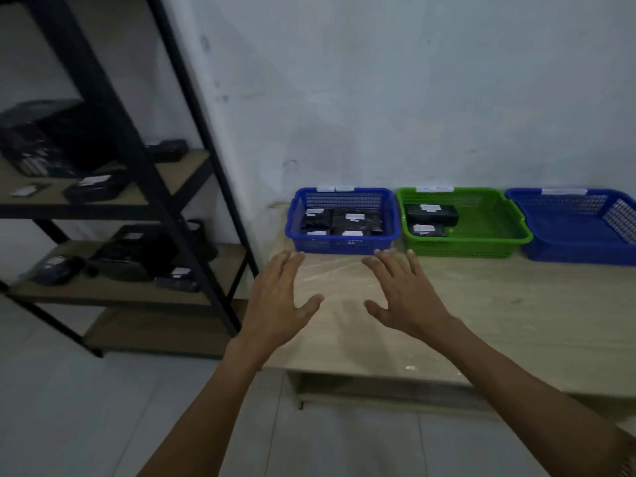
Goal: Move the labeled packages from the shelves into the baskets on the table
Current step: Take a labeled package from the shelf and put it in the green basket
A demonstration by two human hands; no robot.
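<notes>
Both my left hand [280, 297] and right hand [407, 297] are spread flat over the table [516, 321], holding nothing. Black packages [340, 222] sit in the near blue basket [344, 244] and the green basket [481, 242].

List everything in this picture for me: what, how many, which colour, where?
shelving unit: one, black frame with pale boards, left side.
shelf packages: several (too blurred to count), black with white labels, on two shelves.
table: one, pale wood, right of the shelving.
left blue basket: one, blue, table's back edge, leftmost.
blue-basket packages: at least four, black with white labels, inside it.
green basket: one, green, middle.
green-basket packages: two, black with white labels, in its left part.
right blue basket: one, blue, rightmost, cut by the frame; no package visible.
left hand: one, open, over the table before the left blue basket.
right hand: one, open, beside it, holding nothing.
</notes>
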